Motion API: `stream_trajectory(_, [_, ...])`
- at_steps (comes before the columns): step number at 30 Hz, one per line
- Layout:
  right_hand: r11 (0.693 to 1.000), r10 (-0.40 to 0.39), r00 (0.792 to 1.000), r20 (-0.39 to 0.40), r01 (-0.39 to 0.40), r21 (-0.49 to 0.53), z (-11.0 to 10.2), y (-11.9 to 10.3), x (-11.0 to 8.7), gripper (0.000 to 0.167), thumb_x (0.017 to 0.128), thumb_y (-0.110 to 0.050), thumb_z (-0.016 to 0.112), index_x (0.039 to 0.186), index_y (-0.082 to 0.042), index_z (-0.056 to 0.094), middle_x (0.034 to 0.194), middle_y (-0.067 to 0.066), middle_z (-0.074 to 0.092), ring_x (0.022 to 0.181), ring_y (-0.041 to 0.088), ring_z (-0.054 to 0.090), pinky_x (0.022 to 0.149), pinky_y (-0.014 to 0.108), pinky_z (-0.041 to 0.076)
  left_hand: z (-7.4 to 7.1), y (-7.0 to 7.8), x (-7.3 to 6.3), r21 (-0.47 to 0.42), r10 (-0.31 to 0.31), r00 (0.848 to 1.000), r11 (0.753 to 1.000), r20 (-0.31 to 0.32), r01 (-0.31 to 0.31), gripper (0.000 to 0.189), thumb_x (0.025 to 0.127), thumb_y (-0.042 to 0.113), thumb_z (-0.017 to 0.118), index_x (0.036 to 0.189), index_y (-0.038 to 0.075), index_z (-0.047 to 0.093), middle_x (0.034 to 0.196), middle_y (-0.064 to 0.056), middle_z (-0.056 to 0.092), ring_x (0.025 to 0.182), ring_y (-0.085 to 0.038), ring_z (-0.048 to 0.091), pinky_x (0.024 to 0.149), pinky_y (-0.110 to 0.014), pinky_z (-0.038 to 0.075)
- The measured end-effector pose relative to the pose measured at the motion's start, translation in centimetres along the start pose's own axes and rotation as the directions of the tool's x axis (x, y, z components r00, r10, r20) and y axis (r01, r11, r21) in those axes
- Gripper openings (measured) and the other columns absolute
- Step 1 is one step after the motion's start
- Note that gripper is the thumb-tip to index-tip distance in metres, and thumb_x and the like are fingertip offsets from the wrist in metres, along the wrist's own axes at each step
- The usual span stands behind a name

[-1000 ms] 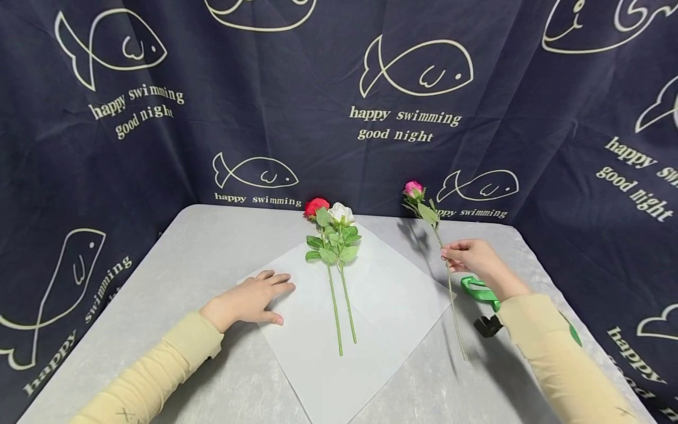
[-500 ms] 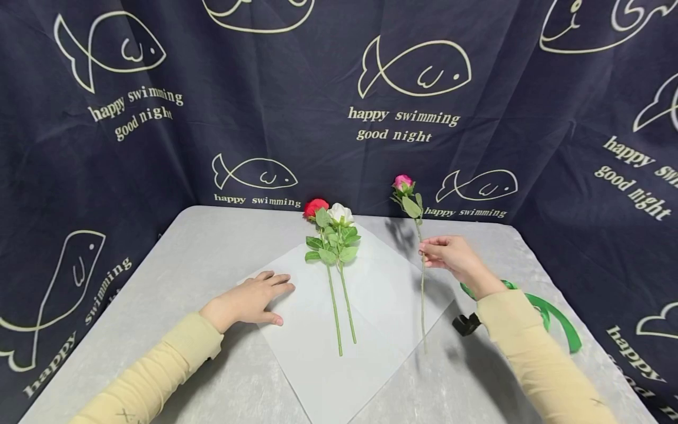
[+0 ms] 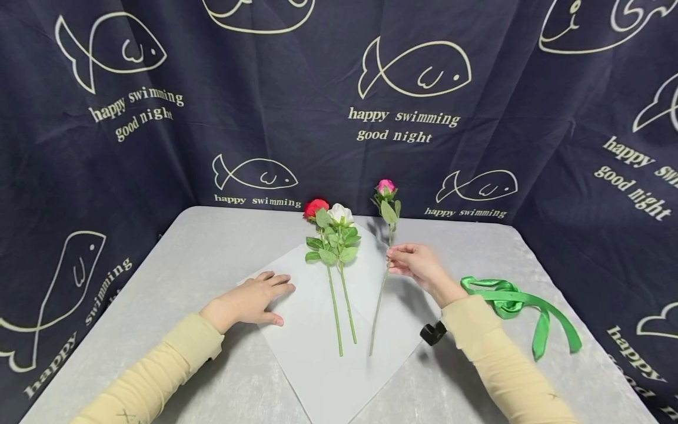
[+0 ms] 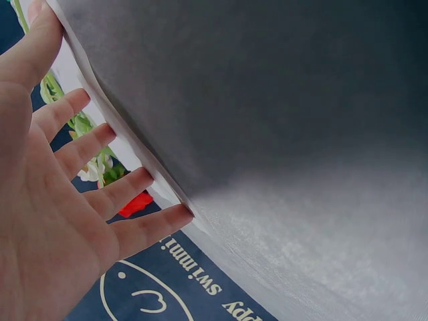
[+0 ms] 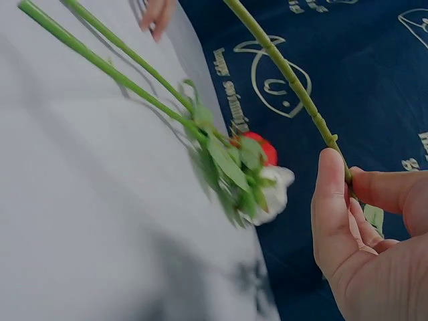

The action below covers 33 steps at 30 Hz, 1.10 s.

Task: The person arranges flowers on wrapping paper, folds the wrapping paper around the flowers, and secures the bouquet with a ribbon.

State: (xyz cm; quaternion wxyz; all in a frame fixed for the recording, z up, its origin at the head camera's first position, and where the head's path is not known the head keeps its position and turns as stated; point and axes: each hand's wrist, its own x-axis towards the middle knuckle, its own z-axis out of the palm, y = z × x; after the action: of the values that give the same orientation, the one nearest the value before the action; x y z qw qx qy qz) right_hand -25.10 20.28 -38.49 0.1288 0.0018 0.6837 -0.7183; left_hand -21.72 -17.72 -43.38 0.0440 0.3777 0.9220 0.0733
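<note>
The pink rose (image 3: pixel 389 213) is held up over the side of the white paper (image 3: pixel 339 388) nearer the right hand (image 3: pixel 416 266), its bloom showing beyond the paper's far corner. The right thumb and fingers pinch the stem partway along, below the leaves; whether the stem's bottom end touches the paper I can't tell.

On the paper lie 2 more roses, a red rose (image 3: pixel 316 209) and a white rose (image 3: pixel 341 214), leaves overlapping, stems side by side, blooms at the paper's far corner. The left hand (image 3: pixel 256 298) rests at the paper's opposite side from the right hand, fingers spread and fairly straight, gripping nothing.

The step in hand looks like adding rose number 3 to the pair. The next move would call for lowering the stem beside the white rose's and lining up the blooms, while the left hand steadies the paper.

Outward from the paper, past the right hand, a loosely looped green ribbon (image 3: pixel 505 300) lies on the grey table (image 3: pixel 222 247). A dark blue fish-print curtain (image 3: pixel 296 88) hangs behind the paper.
</note>
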Motion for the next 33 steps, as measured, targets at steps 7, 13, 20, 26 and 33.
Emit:
stream_trajectory(7, [0.999,0.029,0.999,-0.014,-0.028,0.028,2.6,1.8,0.7,0.025,0.091,0.002,0.056,0.111,0.016,0.051,0.079,0.006,0.065,0.066,0.011,0.064,0.068,0.024,0.056,0.1,-0.1,0.1,0.008,0.005,1.000,1.000,-0.006,-0.005,0.075,0.077,0.052,0.070,0.137,0.012,0.048,0.144,-0.016,0.041,0.126,-0.048,0.038,0.087,-0.065,0.042])
stream_trajectory(13, [0.998,0.043,0.998,-0.040,-0.041,0.047,4.3,3.2,1.4,0.021,0.091,0.003,0.055,0.108,0.015,0.052,0.077,0.005,0.063,0.064,0.011,0.063,0.067,0.024,0.056,0.2,-0.1,0.1,0.011,0.000,1.000,1.000,-0.005,0.000,0.076,0.076,0.053,0.070,0.137,0.013,0.048,0.144,-0.016,0.041,0.126,-0.049,0.038,0.088,-0.065,0.041])
stream_trajectory(20, [0.995,0.088,0.995,-0.043,-0.087,0.041,5.5,4.5,1.9,0.020,0.090,0.004,0.055,0.107,0.015,0.053,0.081,0.008,0.062,0.065,0.012,0.063,0.068,0.024,0.056,0.1,0.0,0.1,0.001,0.001,1.000,1.000,-0.004,-0.001,0.075,0.077,0.052,0.070,0.137,0.012,0.048,0.144,-0.016,0.041,0.126,-0.048,0.038,0.087,-0.065,0.041])
stream_trajectory(26, [0.994,0.108,0.993,-0.039,-0.109,-0.005,6.1,5.5,2.4,0.024,0.090,0.003,0.056,0.110,0.017,0.052,0.077,0.008,0.062,0.063,0.012,0.063,0.066,0.024,0.056,0.1,0.0,0.0,0.004,-0.007,1.000,1.000,-0.003,0.007,0.075,0.077,0.051,0.070,0.136,0.012,0.048,0.144,-0.016,0.041,0.126,-0.049,0.038,0.088,-0.065,0.041])
stream_trajectory(33, [0.991,0.113,0.993,-0.036,-0.115,-0.069,6.3,6.0,2.8,0.024,0.091,0.000,0.056,0.109,0.015,0.055,0.079,0.009,0.062,0.066,0.013,0.063,0.070,0.028,0.057,-0.4,0.3,0.3,-0.022,-0.032,0.999,0.999,0.028,0.032,0.076,0.075,0.051,0.073,0.135,0.011,0.050,0.144,-0.017,0.042,0.127,-0.048,0.038,0.091,-0.064,0.040])
